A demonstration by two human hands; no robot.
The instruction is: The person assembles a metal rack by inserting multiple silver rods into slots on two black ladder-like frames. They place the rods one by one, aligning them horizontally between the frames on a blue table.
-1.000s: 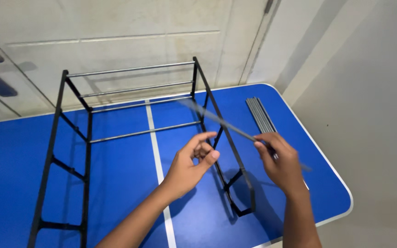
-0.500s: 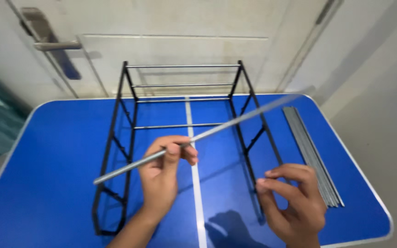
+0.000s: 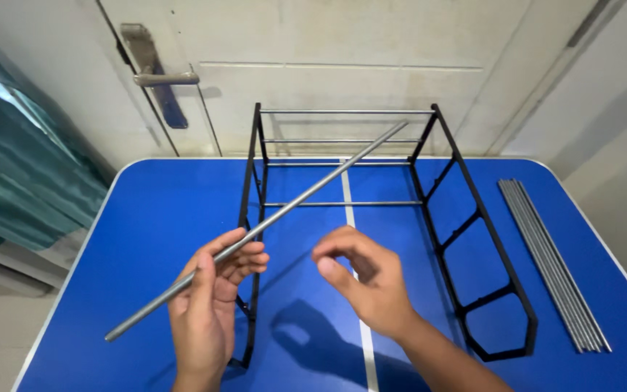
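Observation:
My left hand [image 3: 210,294] grips a long grey metal rod [image 3: 306,194] near its lower end. The rod slants from lower left up to the right, across a black metal rack frame [image 3: 473,218] that lies on the blue table [image 3: 139,218]. Several thin grey rods join the frame's two black side pieces. My right hand [image 3: 368,279] hovers just right of the left hand, fingers curled and apart, holding nothing. It is above the table's white centre line.
A bundle of several loose grey rods [image 3: 551,261] lies along the table's right side. Behind the table stands a white door with a metal lever handle [image 3: 161,78]. A teal curtain [image 3: 16,167] hangs at the left, beyond the table edge.
My right hand has moved left toward the middle of the table, still off the rod. My left hand has swung the rod so its far end points toward the frame's back.

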